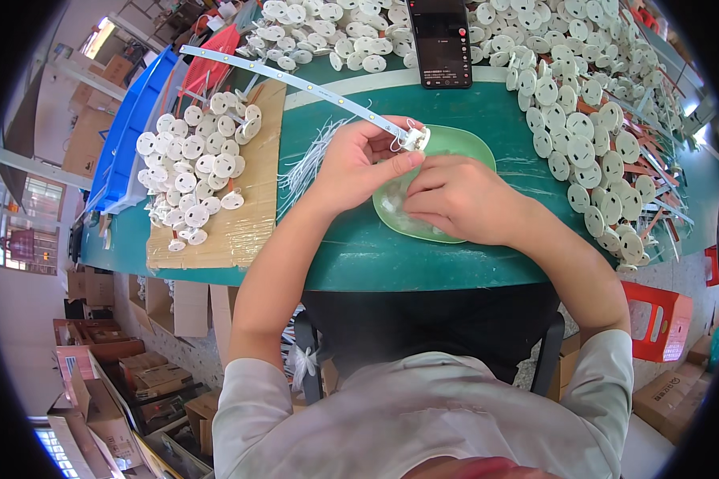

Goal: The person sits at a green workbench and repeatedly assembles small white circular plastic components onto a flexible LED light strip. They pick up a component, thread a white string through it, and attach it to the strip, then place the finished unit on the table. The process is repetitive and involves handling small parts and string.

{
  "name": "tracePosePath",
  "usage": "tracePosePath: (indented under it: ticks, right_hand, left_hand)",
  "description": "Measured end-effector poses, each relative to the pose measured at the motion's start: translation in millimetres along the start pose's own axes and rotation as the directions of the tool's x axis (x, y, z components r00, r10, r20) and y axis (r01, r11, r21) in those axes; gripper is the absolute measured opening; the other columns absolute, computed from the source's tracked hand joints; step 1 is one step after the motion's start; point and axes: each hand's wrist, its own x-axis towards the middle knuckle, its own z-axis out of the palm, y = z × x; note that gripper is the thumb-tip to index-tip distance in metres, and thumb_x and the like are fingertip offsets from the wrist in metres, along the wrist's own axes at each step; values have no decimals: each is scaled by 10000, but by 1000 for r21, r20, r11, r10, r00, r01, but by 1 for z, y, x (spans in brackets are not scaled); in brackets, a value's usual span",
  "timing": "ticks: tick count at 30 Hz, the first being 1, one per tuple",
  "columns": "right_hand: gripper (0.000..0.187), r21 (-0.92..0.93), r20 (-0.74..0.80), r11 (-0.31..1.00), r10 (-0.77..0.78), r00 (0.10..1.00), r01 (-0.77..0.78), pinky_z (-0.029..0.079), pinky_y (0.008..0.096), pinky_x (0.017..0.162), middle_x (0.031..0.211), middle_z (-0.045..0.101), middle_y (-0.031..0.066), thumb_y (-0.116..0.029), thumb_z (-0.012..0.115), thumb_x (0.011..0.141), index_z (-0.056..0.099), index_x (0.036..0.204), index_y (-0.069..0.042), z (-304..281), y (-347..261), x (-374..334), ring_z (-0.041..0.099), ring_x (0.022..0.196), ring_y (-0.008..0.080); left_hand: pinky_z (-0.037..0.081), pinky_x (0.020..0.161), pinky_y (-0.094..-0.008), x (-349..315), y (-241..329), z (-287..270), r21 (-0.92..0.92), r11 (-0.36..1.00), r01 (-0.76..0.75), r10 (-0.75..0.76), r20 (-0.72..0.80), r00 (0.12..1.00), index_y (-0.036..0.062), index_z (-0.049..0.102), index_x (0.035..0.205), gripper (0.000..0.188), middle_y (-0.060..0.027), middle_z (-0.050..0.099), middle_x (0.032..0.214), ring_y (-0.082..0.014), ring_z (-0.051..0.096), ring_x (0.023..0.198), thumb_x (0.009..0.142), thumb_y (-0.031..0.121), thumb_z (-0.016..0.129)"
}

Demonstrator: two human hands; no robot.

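Note:
My left hand [363, 162] is closed round the end of a long, narrow LED strip [303, 86]. The strip slants up to the far left. At the held end sits a small white round cap [415, 139] with thin white wires looping from it. My right hand [463, 198] is over a light green oval tray [481, 144], its fingers bent together close to small clear pieces [391, 196] in the tray. What those fingers hold, if anything, is hidden.
Loose white wires [315, 160] lie left of the tray. A pile of strips with round white caps [192, 164] rests on cardboard [256, 199]; more are heaped at the far side and right [579, 152]. A phone [441, 44] stands at the back, a blue bin [132, 128] at the left.

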Motion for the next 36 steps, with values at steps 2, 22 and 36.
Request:
tracePosePath:
  ticks: [2,22,36]
  right_hand:
    - [179,-12,-7,1000,2,1000,-2,516,391,727,835,660,58,-77,737,707,683,877,-56,1,0,0,631,793,279]
    - [147,118,-128,991,85,988,-70,502,367,643,768,641,68,-77,754,745,704,882,-65,-4,0,2,607,732,244]
    - [91,95,-116,982,172,978,-162,512,417,703,819,649,113,-96,708,797,693,885,-79,-3,2,3,634,791,288]
  left_hand:
    - [523,918,-309,0,1,0,0,1000,18,-18,-4,1000,-10,603,1229,383,-101,663,1170,-142,628,1035,864,8,718]
    - [529,886,-325,-1,4,2,-3,1000,-17,17,-89,996,-15,620,1206,362,-136,681,1146,-158,642,999,861,32,719]
    - [527,875,-280,-1,6,5,-66,998,-3,-4,-111,994,-14,628,1166,352,-76,672,1067,-119,639,969,840,25,755]
